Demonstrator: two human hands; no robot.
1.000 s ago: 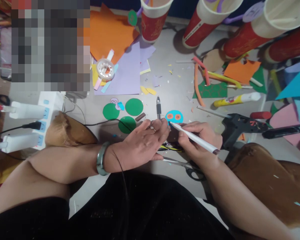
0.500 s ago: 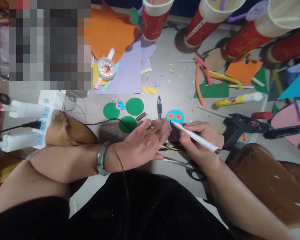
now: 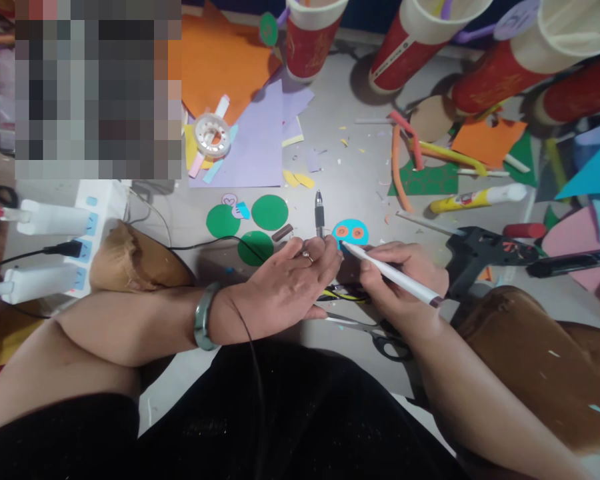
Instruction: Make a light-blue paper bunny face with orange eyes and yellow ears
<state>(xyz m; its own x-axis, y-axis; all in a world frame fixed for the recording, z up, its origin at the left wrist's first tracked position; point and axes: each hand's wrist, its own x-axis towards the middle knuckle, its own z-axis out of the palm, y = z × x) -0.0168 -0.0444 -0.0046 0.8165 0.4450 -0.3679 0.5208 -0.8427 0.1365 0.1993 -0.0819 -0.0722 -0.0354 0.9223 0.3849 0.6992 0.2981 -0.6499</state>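
My right hand [image 3: 403,273] is closed around a white marker pen [image 3: 400,280] with a dark brown end. Its tip touches the lower left part of a small blue paper shape [image 3: 350,227], which carries two orange circles like eyes. Beside it, my left hand [image 3: 295,277] lies flat, fingers stretched toward the blue shape's lower left edge. A ballpoint pen [image 3: 319,213] points away just beyond my left fingertips. Several green paper circles [image 3: 270,212] and a small dark brown cap-like piece [image 3: 282,233] lie left of it. Scissors [image 3: 390,345] rest below my right hand, partly covered.
Red and white paper cups [image 3: 313,43] stand along the far side. A black glue gun [image 3: 485,257] lies right of my right hand, near a yellow glue stick [image 3: 477,199]. A tape roll [image 3: 211,137] sits on lilac paper [image 3: 260,160]. At left is a power strip [image 3: 87,240].
Almost nothing differs. Both hands, the marker pen and the blue paper shape keep practically the same places; the view has shifted very slightly.
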